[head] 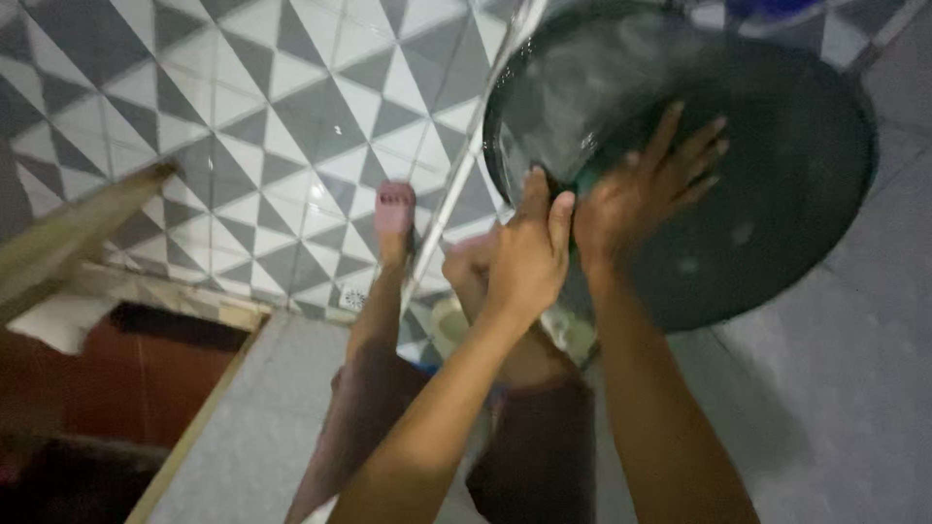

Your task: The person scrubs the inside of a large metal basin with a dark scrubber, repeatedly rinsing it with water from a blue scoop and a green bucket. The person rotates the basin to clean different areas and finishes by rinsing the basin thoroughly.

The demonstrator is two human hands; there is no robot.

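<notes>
Large dark green basin (777, 194) tilted on edge above grey floor (854, 388), beside patterned tiles (291, 107). Left hand (529, 252) clenched on basin's near rim, thumb up. Right hand (650, 189) flat, fingers spread, pressed inside basin. Bare foot (393, 218) left of basin, on tiles.

One large dark round basin (757, 194), two hands, left (529, 257) and right (646, 189), two bare feet (393, 218).

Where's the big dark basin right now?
In the head view, the dark basin is at the upper right, tilted over the grey floor. The left hand grips its near rim and the right hand presses flat inside it.
</notes>
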